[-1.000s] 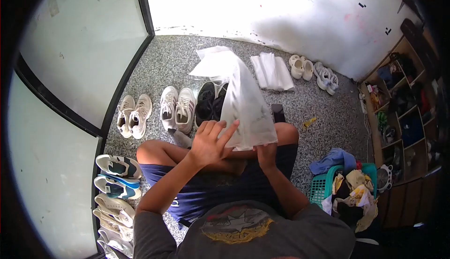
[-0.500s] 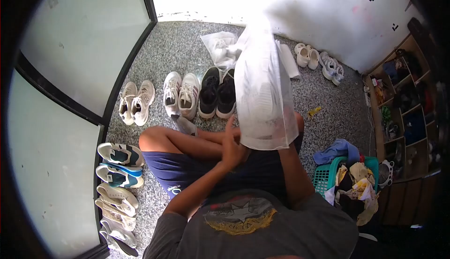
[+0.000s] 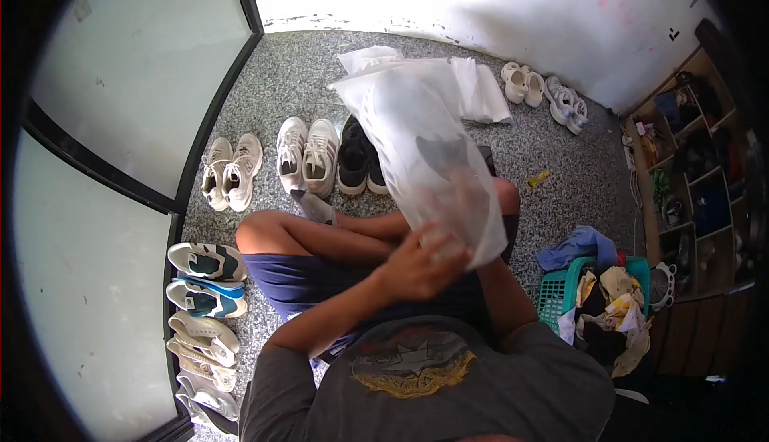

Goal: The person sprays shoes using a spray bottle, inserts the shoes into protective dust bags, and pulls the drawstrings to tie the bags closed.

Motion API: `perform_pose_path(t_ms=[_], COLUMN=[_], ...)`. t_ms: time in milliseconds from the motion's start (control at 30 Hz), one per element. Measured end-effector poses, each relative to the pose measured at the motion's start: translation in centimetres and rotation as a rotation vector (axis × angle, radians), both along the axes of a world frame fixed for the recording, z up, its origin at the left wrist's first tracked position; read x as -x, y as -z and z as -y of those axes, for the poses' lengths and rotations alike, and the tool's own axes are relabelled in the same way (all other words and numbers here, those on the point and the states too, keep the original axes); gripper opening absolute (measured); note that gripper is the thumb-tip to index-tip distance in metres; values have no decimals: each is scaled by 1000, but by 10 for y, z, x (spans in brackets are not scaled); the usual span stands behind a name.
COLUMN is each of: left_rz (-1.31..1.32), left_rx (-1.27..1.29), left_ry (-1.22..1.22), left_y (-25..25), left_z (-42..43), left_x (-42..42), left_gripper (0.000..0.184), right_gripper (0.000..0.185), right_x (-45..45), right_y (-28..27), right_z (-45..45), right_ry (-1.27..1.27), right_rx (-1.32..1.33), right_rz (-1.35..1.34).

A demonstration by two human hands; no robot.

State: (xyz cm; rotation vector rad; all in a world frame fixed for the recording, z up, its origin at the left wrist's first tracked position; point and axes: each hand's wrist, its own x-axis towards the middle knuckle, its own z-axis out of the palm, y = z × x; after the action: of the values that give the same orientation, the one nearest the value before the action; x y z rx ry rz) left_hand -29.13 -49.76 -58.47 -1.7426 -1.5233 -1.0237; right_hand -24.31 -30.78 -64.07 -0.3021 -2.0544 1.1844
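Observation:
A long translucent white plastic bag (image 3: 400, 114) slants across my lap. My left hand (image 3: 428, 264) has its fingers curled at the near edge of this bag. Inside the bag, blurred by the plastic, my right hand (image 3: 458, 202) shows as a skin-toned shape. Just beyond it is a dark grey shape (image 3: 442, 152), seen through the bag; its kind cannot be made out. Black shoes (image 3: 353, 158) stand on the floor, partly covered by the bag. Beside them is a pair of white sneakers (image 3: 320, 158).
More white plastic bags (image 3: 485, 94) lie beyond. Beige sneakers (image 3: 239, 171) and a row of shoes (image 3: 207, 302) line the left panels. White clogs (image 3: 522, 84) stand by the wall. A green basket (image 3: 555, 298) of clothes and a shelf (image 3: 697, 178) are on the right.
The bag has swung from nearly upright to a leftward slant, its far end lower over the black shoes. My left hand has moved right and up onto the bag's near edge.

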Motion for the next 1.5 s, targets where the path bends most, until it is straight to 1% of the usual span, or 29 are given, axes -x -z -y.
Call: perform_pose_path(t_ms=[67,100,167,200,267,300,333,400,500,567,600,667,800,900,967,1000,1067,1100,1167,1200,1267,1300,1333,1400,1433,1467,1500], left_rz=[-49,-42,71,75,124,131,155,174,189,100,107,68,132,120,121,122,227,221,253,250,307,274,269,300,296,365,437], left_rx=[83,84,35,35,183,187,193,201,227,237,239,288,373,474,526,534,609,614,676,683,768,863,871,1033,1038,1127,1217], left_ry=[119,123,23,26,26,13,10,-4,32,195,194,298,309,314,381,414,483,530,473,509,527,546,566,637,648,702,753], left_y=[-1,6,21,22,20,17,12,1,-7,-8,-5,4,4,-12,-28,-32,-38,-40,-40,-36,-26,-31,-32,-35,-43,-57,-65], left_z=[10,16,25,29,37,38,36,28,13,5,5,10,41,54,52,48,37,29,17,13,6,4,2,-4,-9,-15,-22], left_x=[-24,-29,-29,-26,-22,-22,-23,-22,-29,-40,-48,-67,-54,-62,-65,-66,-70,-71,-75,-79,-84,-84,-83,-79,-74,-65,-57], left_gripper=[44,44,45,45,46,46,45,44,44,45,45,43,45,45,53,53,56,56,55,55,57,60,60,62,62,57,52], right_gripper=[40,40,40,40,42,43,43,55,56,56,57,57,58,59,60,60,61,61,62,62,63,63,63,61,57,52,47], right_x=[-2,-4,-4,-1,3,6,0,-15,-17,-21,-23,-30,-37,-43,-47,-48,-51,-53,-58,-60,-66,-72,-83,-113,-135,-160,-180], right_y=[-5,-8,-18,-26,-57,-67,-37,44,34,26,25,26,29,34,37,38,43,44,47,47,40,35,39,48,37,16,-11], right_z=[3,5,6,7,22,30,20,-12,-9,-4,-1,2,5,4,4,5,6,7,14,21,37,46,47,41,37,30,17], right_ry=[11,16,39,52,86,120,103,-209,-296,-322,-330,-339,-343,-357,-365,-373,-385,-387,-384,-378,-345,-310,-294,-398,-456,-508,-513], right_rx=[-217,-313,-447,-487,-484,-480,-479,-742,-811,-843,-858,-876,-897,-906,-914,-920,-930,-935,-941,-946,-939,-926,-915,-790,-497,-200,-78], right_rz=[23,44,95,152,389,619,620,524,529,553,561,575,582,575,564,557,538,525,497,479,460,480,491,619,638,643,680])
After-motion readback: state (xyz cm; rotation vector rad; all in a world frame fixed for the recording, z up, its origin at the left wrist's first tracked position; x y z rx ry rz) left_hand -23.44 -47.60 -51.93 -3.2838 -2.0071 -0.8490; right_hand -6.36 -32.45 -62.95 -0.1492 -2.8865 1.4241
